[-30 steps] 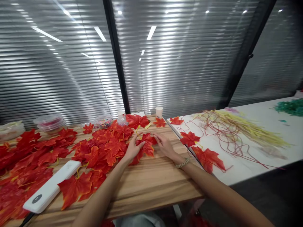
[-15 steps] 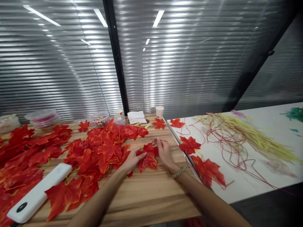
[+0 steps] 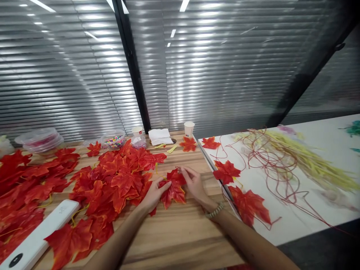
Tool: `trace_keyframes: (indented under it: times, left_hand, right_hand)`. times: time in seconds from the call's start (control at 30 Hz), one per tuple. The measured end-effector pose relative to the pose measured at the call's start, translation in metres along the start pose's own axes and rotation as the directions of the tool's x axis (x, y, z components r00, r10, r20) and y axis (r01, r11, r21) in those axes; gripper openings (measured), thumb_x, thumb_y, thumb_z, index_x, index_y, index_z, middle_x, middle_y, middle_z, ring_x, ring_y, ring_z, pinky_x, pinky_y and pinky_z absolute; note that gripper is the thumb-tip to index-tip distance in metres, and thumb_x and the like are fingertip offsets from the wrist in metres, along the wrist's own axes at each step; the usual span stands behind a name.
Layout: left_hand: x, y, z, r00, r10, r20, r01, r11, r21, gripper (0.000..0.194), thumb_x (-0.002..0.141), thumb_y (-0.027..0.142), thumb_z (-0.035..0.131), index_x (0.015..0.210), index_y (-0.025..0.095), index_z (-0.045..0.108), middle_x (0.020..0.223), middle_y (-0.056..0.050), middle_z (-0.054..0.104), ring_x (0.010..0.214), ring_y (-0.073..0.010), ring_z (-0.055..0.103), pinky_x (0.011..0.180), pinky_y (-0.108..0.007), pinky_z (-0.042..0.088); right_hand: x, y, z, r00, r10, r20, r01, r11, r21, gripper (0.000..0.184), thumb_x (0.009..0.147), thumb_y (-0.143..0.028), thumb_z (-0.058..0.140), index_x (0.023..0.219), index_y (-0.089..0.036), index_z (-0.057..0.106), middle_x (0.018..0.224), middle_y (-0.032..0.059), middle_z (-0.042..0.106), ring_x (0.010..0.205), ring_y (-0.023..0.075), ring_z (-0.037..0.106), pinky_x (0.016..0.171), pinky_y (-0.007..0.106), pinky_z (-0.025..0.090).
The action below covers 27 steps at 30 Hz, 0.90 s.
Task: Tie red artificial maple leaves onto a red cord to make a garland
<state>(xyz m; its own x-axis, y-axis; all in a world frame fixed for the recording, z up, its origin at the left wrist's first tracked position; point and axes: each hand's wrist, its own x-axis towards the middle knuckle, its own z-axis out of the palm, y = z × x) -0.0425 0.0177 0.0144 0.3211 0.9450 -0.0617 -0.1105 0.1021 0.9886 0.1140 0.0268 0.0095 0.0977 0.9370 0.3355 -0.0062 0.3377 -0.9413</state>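
Note:
A red artificial maple leaf [image 3: 174,189] with yellow-orange edges lies over the wooden table, in front of me. My left hand [image 3: 154,194] is closed on its left side, the thumb on top of the leaf. At the leaf's upper right edge, my right hand [image 3: 194,185] has its thumb and forefinger pinched together. What looks like a short bit of thin red cord shows at those fingertips. The leaf's yellow stem [image 3: 161,176] points up and away from me. A beaded bracelet [image 3: 215,210] circles my right wrist.
Heaped red maple leaves [image 3: 123,180] cover the table's left side, beside a white power bank [image 3: 42,232]. A bead tub [image 3: 113,139], tissue [image 3: 160,136] and paper cup [image 3: 189,129] stand behind. Tangled red cord [image 3: 270,157] and yellow strands [image 3: 317,161] lie on the white table [image 3: 292,228].
The view has shifted slightly. My right fingertips have moved to the leaf's upper edge, and the thin cord that showed above my right hand is less visible. My left hand still holds the leaf.

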Motion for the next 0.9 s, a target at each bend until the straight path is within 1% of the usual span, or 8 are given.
trace_keyframes:
  times: [0.17,0.23,0.4,0.5,0.63,0.7,0.8,0.9]
  left_hand:
    - [0.0,-0.003,-0.002,1.0,-0.018,0.009,0.018,1.0,-0.026,0.028,0.072,0.032,0.063,0.093,0.014,0.06,0.095,-0.008,0.063,0.087,-0.019,0.058,0.084,-0.033,0.042]
    - [0.0,-0.004,-0.003,1.0,-0.017,-0.004,0.017,0.998,-0.064,0.026,0.071,0.03,0.063,0.091,0.014,0.061,0.093,-0.007,0.064,0.086,-0.0185,0.058,0.083,-0.033,0.042]
    - [0.001,-0.003,-0.004,0.998,-0.049,-0.048,0.037,0.973,-0.228,0.029,0.065,0.021,0.067,0.093,0.015,0.062,0.094,-0.006,0.065,0.088,-0.0182,0.058,0.085,-0.032,0.04]
    - [0.001,-0.002,-0.006,0.995,-0.066,-0.075,0.042,0.959,-0.281,0.032,0.062,0.019,0.068,0.093,0.015,0.063,0.094,-0.007,0.065,0.09,-0.0189,0.058,0.086,-0.031,0.04]
    - [0.001,-0.005,-0.008,0.997,-0.065,-0.05,0.047,0.949,-0.313,0.033,0.064,0.019,0.068,0.096,0.015,0.061,0.095,-0.007,0.065,0.089,-0.0183,0.059,0.084,-0.03,0.041]
    - [0.001,-0.006,-0.008,0.998,-0.063,-0.023,0.053,0.95,-0.307,0.032,0.065,0.021,0.068,0.095,0.014,0.061,0.093,-0.008,0.065,0.086,-0.0178,0.059,0.082,-0.031,0.042]
    - [0.001,-0.007,-0.008,0.998,-0.058,0.027,0.062,0.971,-0.232,0.033,0.065,0.024,0.069,0.094,0.012,0.06,0.089,-0.008,0.065,0.081,-0.0179,0.06,0.081,-0.032,0.043]
    - [0.002,-0.007,-0.007,0.998,-0.03,0.051,0.037,0.988,-0.153,0.037,0.063,0.028,0.07,0.094,0.012,0.06,0.094,-0.009,0.064,0.084,-0.019,0.059,0.081,-0.032,0.043]
  right_hand:
    - [-0.002,0.002,-0.002,0.998,-0.056,0.025,0.058,0.997,-0.049,0.021,0.074,-0.032,0.059,0.086,-0.017,0.065,0.085,0.008,0.066,0.077,0.0195,0.063,0.072,0.033,0.051]
    - [-0.005,0.001,-0.002,0.99,-0.137,0.044,0.141,0.982,-0.123,0.016,0.073,-0.03,0.06,0.082,-0.018,0.066,0.08,0.0063,0.066,0.075,0.0187,0.062,0.071,0.033,0.05]
    - [-0.012,-0.004,-0.004,0.902,-0.313,0.296,0.381,0.901,-0.206,0.013,0.08,-0.023,0.054,0.085,-0.024,0.065,0.083,0.0035,0.066,0.08,0.0174,0.06,0.074,0.033,0.047]
    - [-0.013,-0.004,-0.004,0.865,-0.36,0.35,0.453,0.86,-0.234,0.016,0.083,-0.022,0.05,0.087,-0.024,0.065,0.082,0.0036,0.066,0.08,0.0171,0.059,0.073,0.032,0.047]
    - [-0.013,0.001,-0.004,0.837,-0.391,0.382,0.504,0.823,-0.262,0.019,0.084,-0.018,0.047,0.09,-0.023,0.064,0.085,0.0035,0.066,0.082,0.0165,0.059,0.074,0.032,0.046]
    - [-0.012,0.004,-0.004,0.849,-0.407,0.336,0.507,0.806,-0.305,0.02,0.084,-0.016,0.046,0.091,-0.023,0.063,0.085,0.0037,0.065,0.082,0.0162,0.059,0.075,0.032,0.046]
    - [-0.01,0.005,-0.005,0.888,-0.433,0.155,0.457,0.799,-0.39,0.019,0.083,-0.015,0.046,0.091,-0.021,0.062,0.085,0.0048,0.064,0.081,0.0163,0.058,0.074,0.031,0.047]
    - [-0.008,0.001,-0.007,0.899,-0.439,0.015,0.402,0.808,-0.431,0.019,0.083,-0.016,0.045,0.091,-0.019,0.061,0.087,0.006,0.064,0.082,0.0166,0.059,0.074,0.03,0.047]
